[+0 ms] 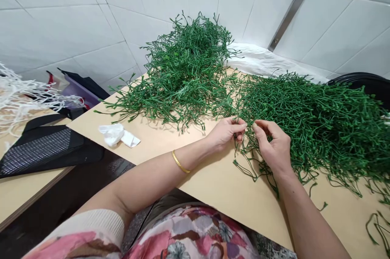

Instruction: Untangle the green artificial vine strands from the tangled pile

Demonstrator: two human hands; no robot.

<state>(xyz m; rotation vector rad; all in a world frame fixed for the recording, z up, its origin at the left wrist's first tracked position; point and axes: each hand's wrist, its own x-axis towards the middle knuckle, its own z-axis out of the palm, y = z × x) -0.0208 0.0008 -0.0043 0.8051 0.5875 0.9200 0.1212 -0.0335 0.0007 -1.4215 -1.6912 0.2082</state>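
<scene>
My left hand and my right hand are close together over the front of the wooden tabletop. Thumb and fingers are pinched on both, with a green strand hanging below and between them. Exactly where each hand grips it is partly hidden by the fingers. The strands are thin, cord-like and wavy, with small knobbed ends. A big tangled heap of green strands lies against the right hand and spreads to the right. Behind my left hand rises a taller green heap.
Crumpled white tissue lies on the tabletop left of my forearm. White plastic sheeting is behind the heaps by the tiled wall. At left, another table carries white strands and a black mesh item. A metal bracket is fixed to the wall.
</scene>
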